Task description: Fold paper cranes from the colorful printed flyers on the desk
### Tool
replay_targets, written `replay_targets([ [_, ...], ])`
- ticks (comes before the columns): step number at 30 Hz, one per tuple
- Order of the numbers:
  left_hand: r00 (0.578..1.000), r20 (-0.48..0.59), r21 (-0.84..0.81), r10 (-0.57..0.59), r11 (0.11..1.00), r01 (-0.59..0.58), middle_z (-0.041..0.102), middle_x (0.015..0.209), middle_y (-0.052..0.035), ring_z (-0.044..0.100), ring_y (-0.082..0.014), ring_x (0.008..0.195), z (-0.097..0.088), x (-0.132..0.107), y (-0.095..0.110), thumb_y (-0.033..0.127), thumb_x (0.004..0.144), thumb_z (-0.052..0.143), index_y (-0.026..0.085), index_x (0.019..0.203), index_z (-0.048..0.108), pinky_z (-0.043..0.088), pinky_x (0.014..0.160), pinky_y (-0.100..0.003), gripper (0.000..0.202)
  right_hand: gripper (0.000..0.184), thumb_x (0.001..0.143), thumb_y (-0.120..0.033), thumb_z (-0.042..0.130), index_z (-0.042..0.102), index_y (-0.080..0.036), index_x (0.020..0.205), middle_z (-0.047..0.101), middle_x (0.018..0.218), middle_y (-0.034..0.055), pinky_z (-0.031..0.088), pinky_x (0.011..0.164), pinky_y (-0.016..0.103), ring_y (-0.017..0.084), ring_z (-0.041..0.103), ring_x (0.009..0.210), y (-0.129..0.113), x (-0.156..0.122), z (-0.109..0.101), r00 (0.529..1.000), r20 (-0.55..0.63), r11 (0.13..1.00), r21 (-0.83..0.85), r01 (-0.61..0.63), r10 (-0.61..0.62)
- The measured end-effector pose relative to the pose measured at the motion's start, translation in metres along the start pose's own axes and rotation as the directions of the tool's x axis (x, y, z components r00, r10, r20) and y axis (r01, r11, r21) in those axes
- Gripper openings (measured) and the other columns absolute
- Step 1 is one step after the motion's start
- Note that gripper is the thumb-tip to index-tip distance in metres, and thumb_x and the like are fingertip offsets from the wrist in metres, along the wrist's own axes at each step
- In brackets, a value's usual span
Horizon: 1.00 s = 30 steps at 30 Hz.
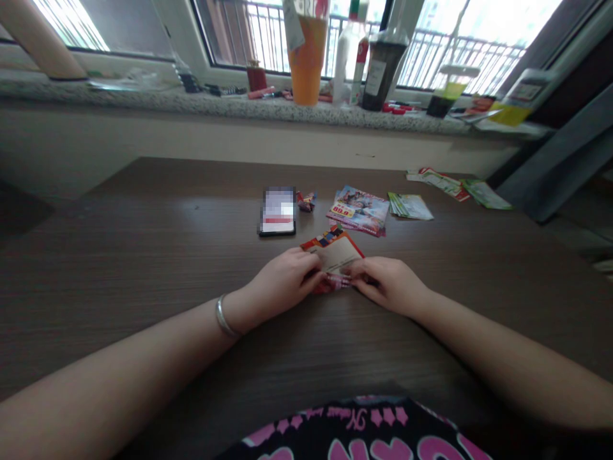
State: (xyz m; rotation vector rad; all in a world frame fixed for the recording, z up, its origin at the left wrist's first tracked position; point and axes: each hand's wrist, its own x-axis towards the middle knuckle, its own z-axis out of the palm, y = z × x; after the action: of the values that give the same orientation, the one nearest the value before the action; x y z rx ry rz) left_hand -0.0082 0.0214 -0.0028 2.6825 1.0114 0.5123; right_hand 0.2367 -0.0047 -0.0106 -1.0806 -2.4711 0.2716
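My left hand [282, 281] and my right hand [385, 283] meet at the middle of the dark wooden table [143, 255]. Both pinch the near edge of a colourful printed paper [335, 254], which is partly folded and tilts up away from me. The fingers of each hand are pressed together on the paper's fold. A silver bangle [223, 317] sits on my left wrist.
Beyond the paper lie a phone [278, 212], a small folded paper piece [306, 201], a stack of printed leaflets [359, 211] and more green leaflets [409, 206]. The windowsill [230, 105] holds an orange cup [306, 57], bottles and clutter.
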Motion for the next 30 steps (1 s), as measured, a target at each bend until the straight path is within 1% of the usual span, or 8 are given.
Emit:
replay_targets([
  [3, 1.000, -0.008, 0.005, -0.001, 1.000, 0.001, 0.059, 0.082, -0.0054, 0.054, -0.0175, 0.078, 0.000, 0.001, -0.001, 0.023, 0.091, 0.050, 0.015, 0.077, 0.056, 0.047, 0.073, -0.031, 0.017, 0.013, 0.091, -0.022, 0.052, 0.063, -0.020, 0.097, 0.070, 0.093, 0.0050, 0.049, 0.077, 0.028, 0.016, 0.065, 0.087, 0.001, 0.000, 0.000, 0.998, 0.009, 0.998, -0.031, 0.056, -0.056],
  [6, 1.000, -0.017, 0.008, -0.024, 1.000, 0.024, 0.058, 0.086, -0.0068, 0.054, -0.0171, 0.079, 0.001, 0.001, -0.002, 0.023, 0.091, 0.050, 0.014, 0.078, 0.058, 0.048, 0.074, -0.031, 0.017, 0.016, 0.093, -0.024, 0.050, 0.065, -0.020, 0.098, 0.070, 0.099, 0.0050, 0.050, 0.081, 0.029, 0.016, 0.064, 0.091, 0.001, 0.001, -0.001, 0.994, -0.007, 0.994, -0.041, 0.105, -0.105],
  [10, 0.999, -0.023, -0.004, -0.030, 1.000, 0.030, 0.056, 0.091, -0.0070, 0.054, -0.0167, 0.082, 0.003, 0.001, -0.006, 0.023, 0.090, 0.053, 0.014, 0.078, 0.059, 0.049, 0.077, -0.031, 0.016, 0.018, 0.092, -0.025, 0.051, 0.067, -0.020, 0.101, 0.070, 0.103, 0.0049, 0.051, 0.084, 0.030, 0.017, 0.064, 0.094, 0.004, 0.001, 0.000, 0.992, -0.015, 0.990, -0.061, 0.127, -0.128],
  [14, 0.999, -0.042, 0.003, -0.029, 1.000, 0.030, 0.054, 0.089, -0.0061, 0.054, -0.0156, 0.078, 0.008, 0.003, -0.010, 0.022, 0.087, 0.056, 0.014, 0.075, 0.059, 0.050, 0.073, -0.030, 0.015, 0.020, 0.091, -0.025, 0.053, 0.068, -0.022, 0.104, 0.069, 0.107, 0.0053, 0.051, 0.084, 0.031, 0.017, 0.063, 0.095, 0.010, 0.002, 0.002, 0.990, 0.005, 0.987, -0.078, 0.144, -0.144],
  [18, 0.998, -0.060, 0.018, -0.029, 0.999, 0.030, 0.054, 0.086, -0.0048, 0.053, -0.0148, 0.074, 0.012, 0.005, -0.014, 0.021, 0.086, 0.058, 0.014, 0.074, 0.058, 0.050, 0.070, -0.030, 0.014, 0.021, 0.090, -0.023, 0.054, 0.070, -0.022, 0.103, 0.069, 0.105, 0.0061, 0.050, 0.081, 0.033, 0.018, 0.060, 0.092, 0.012, 0.002, 0.003, 0.987, 0.000, 0.980, -0.117, 0.162, -0.163],
  [22, 0.998, -0.058, 0.001, -0.034, 0.999, 0.034, 0.054, 0.088, -0.0050, 0.054, -0.0155, 0.076, 0.013, 0.005, -0.017, 0.021, 0.086, 0.059, 0.014, 0.076, 0.059, 0.050, 0.072, -0.030, 0.012, 0.023, 0.092, -0.024, 0.052, 0.071, -0.022, 0.105, 0.068, 0.102, 0.0069, 0.050, 0.079, 0.035, 0.019, 0.057, 0.090, 0.012, 0.002, 0.004, 0.988, -0.011, 0.975, -0.163, 0.152, -0.156],
  [26, 0.997, -0.052, -0.016, -0.064, 0.998, 0.063, 0.055, 0.088, -0.0050, 0.055, -0.0160, 0.077, 0.013, 0.006, -0.018, 0.020, 0.084, 0.060, 0.014, 0.077, 0.060, 0.049, 0.072, -0.031, 0.010, 0.026, 0.093, -0.025, 0.050, 0.071, -0.022, 0.108, 0.067, 0.097, 0.0076, 0.050, 0.078, 0.034, 0.019, 0.056, 0.087, 0.014, 0.001, 0.006, 0.991, 0.010, 0.977, -0.169, 0.132, -0.133],
  [30, 0.996, -0.042, -0.028, -0.083, 0.996, 0.082, 0.055, 0.086, -0.0037, 0.053, -0.0145, 0.074, 0.014, 0.008, -0.019, 0.020, 0.084, 0.061, 0.015, 0.074, 0.059, 0.047, 0.070, -0.028, 0.012, 0.028, 0.094, -0.025, 0.048, 0.069, -0.023, 0.112, 0.066, 0.097, 0.0084, 0.049, 0.078, 0.035, 0.020, 0.056, 0.087, 0.016, 0.001, 0.007, 0.992, 0.032, 0.975, -0.183, 0.123, -0.119],
])
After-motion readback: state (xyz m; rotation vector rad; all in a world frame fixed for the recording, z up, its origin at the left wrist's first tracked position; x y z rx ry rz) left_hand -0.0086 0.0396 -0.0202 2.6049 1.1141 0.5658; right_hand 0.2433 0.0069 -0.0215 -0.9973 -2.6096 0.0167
